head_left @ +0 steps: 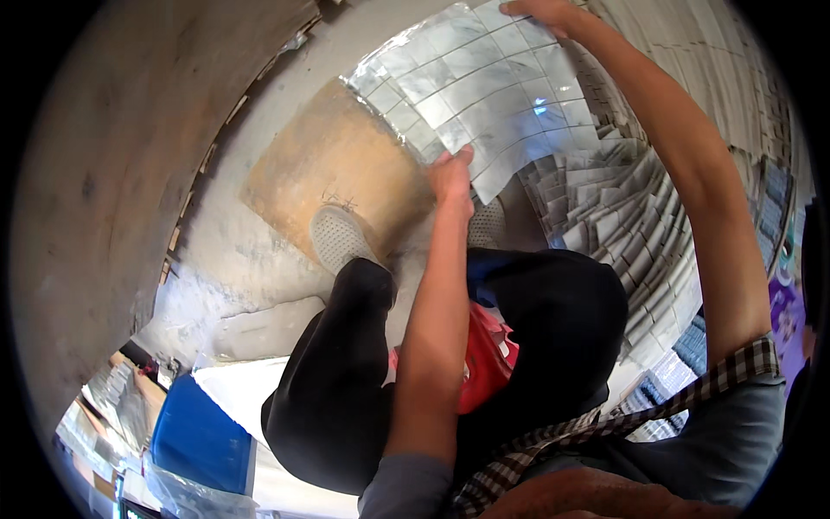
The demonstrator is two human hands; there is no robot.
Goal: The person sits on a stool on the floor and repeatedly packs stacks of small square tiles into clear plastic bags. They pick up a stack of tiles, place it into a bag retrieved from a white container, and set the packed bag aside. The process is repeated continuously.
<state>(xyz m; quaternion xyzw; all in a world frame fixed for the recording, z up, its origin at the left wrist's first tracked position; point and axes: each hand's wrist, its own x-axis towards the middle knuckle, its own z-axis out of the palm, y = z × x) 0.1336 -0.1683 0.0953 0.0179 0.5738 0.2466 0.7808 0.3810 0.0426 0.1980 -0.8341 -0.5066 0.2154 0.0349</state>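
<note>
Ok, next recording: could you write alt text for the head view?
A glossy grey-white gridded tile sheet is held by a person's bare left hand at its near edge and bare right hand at its far edge. A grey perforated shoe rests on a flat tan board; closely packed grey tiles lie to the right.

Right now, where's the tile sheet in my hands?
The tile sheet is at the top of the head view, right of centre, between your left hand at its lower edge and right hand at its upper right, beside the brown board.
</note>
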